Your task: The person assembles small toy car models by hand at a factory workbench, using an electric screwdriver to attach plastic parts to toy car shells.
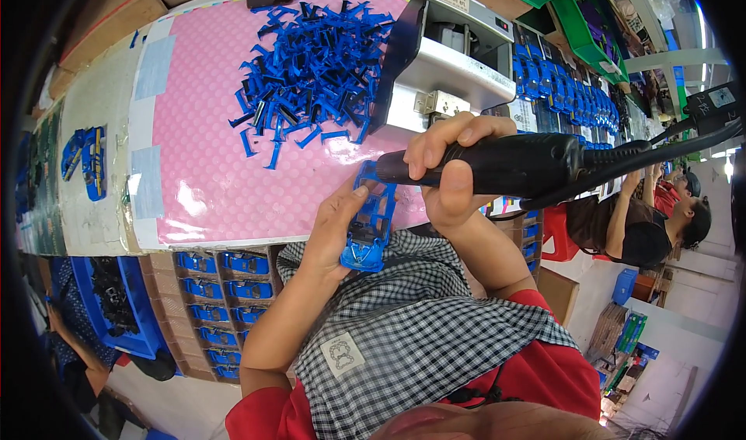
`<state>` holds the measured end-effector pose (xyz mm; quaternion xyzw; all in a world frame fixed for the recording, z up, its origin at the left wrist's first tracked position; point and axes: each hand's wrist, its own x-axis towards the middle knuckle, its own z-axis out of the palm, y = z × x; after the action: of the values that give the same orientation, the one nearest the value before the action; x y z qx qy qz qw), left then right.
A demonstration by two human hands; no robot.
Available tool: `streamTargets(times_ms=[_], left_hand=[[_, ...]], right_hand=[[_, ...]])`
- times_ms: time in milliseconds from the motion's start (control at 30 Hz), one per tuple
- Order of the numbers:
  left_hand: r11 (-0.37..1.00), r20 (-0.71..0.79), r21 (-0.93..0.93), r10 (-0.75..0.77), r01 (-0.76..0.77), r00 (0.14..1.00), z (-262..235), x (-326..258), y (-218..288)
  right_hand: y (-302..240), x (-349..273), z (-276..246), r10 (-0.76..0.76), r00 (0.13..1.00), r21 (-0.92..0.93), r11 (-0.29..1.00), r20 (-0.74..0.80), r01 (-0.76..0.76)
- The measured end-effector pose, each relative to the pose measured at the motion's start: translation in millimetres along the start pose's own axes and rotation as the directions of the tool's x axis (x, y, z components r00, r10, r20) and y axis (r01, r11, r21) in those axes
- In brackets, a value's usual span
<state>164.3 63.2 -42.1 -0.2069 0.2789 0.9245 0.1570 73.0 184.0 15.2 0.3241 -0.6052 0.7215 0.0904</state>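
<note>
My left hand [332, 224] holds a blue plastic car-shaped body [370, 230] at the front edge of the table, fingers closed along its left side. In my right hand [449, 177] is a black powered screwdriver [517, 165] with a thick cable running off to the right. The tool lies nearly level, its nose at the far end of the blue body; the tip and any screw there cannot be made out. Just beyond my hands, a big heap of small blue and black plastic clips [311, 71] covers part of the pink mat [203, 153].
A grey metal feeder machine [470, 75] stands right of the heap. Rows of blue parts [563, 86] lie beyond it. A compartment tray [208, 339] with blue bodies sits below the table's front edge, beside a blue bin [159, 339]. Other people work at left and right.
</note>
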Motion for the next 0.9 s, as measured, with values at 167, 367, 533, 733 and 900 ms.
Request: streamTargets(times_ms=[167, 367, 533, 733, 900], left_hand=[[1.000, 0.028, 0.000, -0.016, 0.016, 0.999, -2.8, 0.3, -1.4], [0.999, 0.016, -0.032, -0.006, 0.007, 1.000, -0.5, 0.9, -2.9], [1.000, 0.019, 0.001, -0.010, 0.010, 1.000, 0.3, 0.8, -1.5], [0.998, 0.039, 0.066, -0.001, -0.001, 0.999, 7.0, 0.6, -1.7], [0.998, -0.026, 0.060, 0.030, -0.028, 0.999, 0.2, 0.1, -8.2]], right_hand=[[7.7, 0.4, 1.3, 0.000, 1.000, -0.107, 0.994, 0.024, 0.003], [2.1, 5.2, 0.7, 0.108, 0.991, 0.031, 0.993, 0.081, -0.111], [-33.9, 35.8, -18.8, -0.026, 0.991, 0.245, 0.968, -0.132, 0.058], [-49.0, 96.8, -92.4, -0.255, 0.787, 0.173, 0.894, -0.562, 0.413], [-40.1, 71.4, -100.8, -0.420, 0.820, -0.173, 0.908, -0.390, 0.382]])
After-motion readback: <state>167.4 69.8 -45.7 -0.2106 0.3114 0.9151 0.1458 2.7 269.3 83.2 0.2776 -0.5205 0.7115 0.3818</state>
